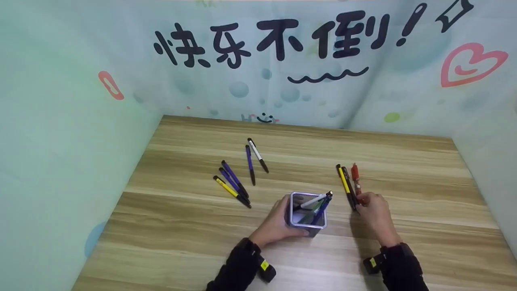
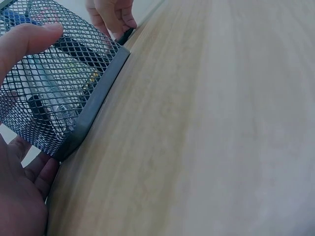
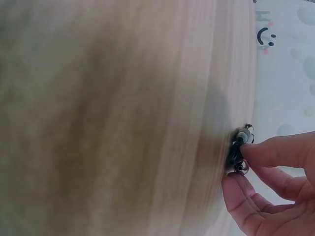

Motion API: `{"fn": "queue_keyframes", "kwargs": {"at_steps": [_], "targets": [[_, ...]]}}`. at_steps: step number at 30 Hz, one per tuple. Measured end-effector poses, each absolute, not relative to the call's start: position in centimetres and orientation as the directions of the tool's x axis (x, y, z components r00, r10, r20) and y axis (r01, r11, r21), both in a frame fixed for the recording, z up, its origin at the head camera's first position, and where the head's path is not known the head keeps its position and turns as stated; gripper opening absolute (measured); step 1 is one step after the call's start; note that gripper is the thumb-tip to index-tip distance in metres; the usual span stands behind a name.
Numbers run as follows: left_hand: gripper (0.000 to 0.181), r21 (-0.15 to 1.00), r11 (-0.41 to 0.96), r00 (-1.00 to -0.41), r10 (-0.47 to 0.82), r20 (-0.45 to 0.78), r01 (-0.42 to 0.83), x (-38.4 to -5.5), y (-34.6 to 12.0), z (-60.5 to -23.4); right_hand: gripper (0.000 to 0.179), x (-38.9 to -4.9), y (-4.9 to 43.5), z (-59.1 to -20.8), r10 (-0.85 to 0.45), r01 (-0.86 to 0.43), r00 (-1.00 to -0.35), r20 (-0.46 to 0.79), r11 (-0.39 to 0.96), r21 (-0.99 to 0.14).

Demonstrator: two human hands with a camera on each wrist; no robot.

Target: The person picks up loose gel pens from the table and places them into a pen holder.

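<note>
My left hand (image 1: 278, 224) grips a square black mesh pen holder (image 1: 315, 231) with a light rim, thumb on the near side and fingers round its left. A white pen (image 1: 313, 201) and a blue pen (image 1: 322, 211) lean inside it, tips out at the right corner. In the left wrist view the mesh holder (image 2: 74, 73) stands close at the table. To the right, my right hand (image 1: 375, 212) pinches the near end of a red pen (image 1: 355, 174). Directly left of it lie a black pen (image 1: 349, 184) and a yellow-and-black pen (image 1: 343, 180), their ends close to my thumb.
Left of the holder, a yellow pen (image 1: 226, 186) and two purple pens (image 1: 234, 178) lie side by side. Farther back are another purple pen (image 1: 250, 163) and a white pen (image 1: 257, 153). A printed cloth (image 1: 262, 93) walls the wooden table (image 1: 181, 242) at back and sides.
</note>
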State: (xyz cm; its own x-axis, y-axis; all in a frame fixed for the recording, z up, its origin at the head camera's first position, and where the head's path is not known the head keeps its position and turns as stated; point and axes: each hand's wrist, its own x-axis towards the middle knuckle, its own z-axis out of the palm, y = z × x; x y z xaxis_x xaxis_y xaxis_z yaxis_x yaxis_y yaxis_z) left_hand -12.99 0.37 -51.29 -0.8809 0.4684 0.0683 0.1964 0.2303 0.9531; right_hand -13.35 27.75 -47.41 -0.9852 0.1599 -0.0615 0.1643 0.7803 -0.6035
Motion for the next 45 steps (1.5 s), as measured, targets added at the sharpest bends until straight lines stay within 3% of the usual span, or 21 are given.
{"fn": "queue_keyframes", "kwargs": {"at_steps": [12, 21, 24, 27, 31, 35, 39, 45], "targets": [[0.091, 0.947, 0.227, -0.881, 0.463, 0.099, 0.226, -13.1, 0.5, -51.7, 0.012, -13.8, 28.3, -47.2, 0.147, 0.160, -0.986, -0.074, 0.747, -0.645], [0.093, 0.951, 0.221, -0.880, 0.467, 0.091, 0.216, -13.1, 0.6, -51.6, 0.022, -13.3, 28.4, -46.4, 0.150, 0.192, -0.981, -0.121, 0.679, -0.708], [0.093, 0.950, 0.227, -0.880, 0.466, 0.087, 0.214, -13.2, 0.5, -51.8, 0.034, -13.1, 28.3, -45.5, 0.143, 0.237, -0.971, -0.191, 0.494, -0.836], [0.093, 0.949, 0.229, -0.881, 0.465, 0.090, 0.218, -13.1, 0.4, -51.8, 0.043, -12.9, 28.2, -44.6, 0.102, 0.280, -0.959, -0.266, 0.167, -0.945], [0.092, 0.946, 0.227, -0.878, 0.467, 0.104, 0.233, -13.2, 0.4, -51.8, 0.033, -12.4, 27.9, -43.8, 0.010, 0.266, -0.962, -0.274, -0.210, -0.941], [0.092, 0.944, 0.229, -0.876, 0.470, 0.107, 0.238, -13.2, 0.4, -51.8, 0.034, -11.9, 27.5, -43.1, -0.062, 0.221, -0.975, -0.214, -0.388, -0.895], [0.091, 0.943, 0.228, -0.875, 0.471, 0.110, 0.241, -13.1, 0.4, -51.6, 0.031, -11.4, 26.4, -42.3, -0.048, 0.157, -0.987, -0.150, -0.375, -0.914], [0.094, 0.944, 0.234, -0.879, 0.465, 0.102, 0.233, -13.0, 0.5, -51.5, 0.026, -10.6, 24.4, -41.4, 0.002, 0.085, -0.996, -0.085, 0.042, -0.996]]}}
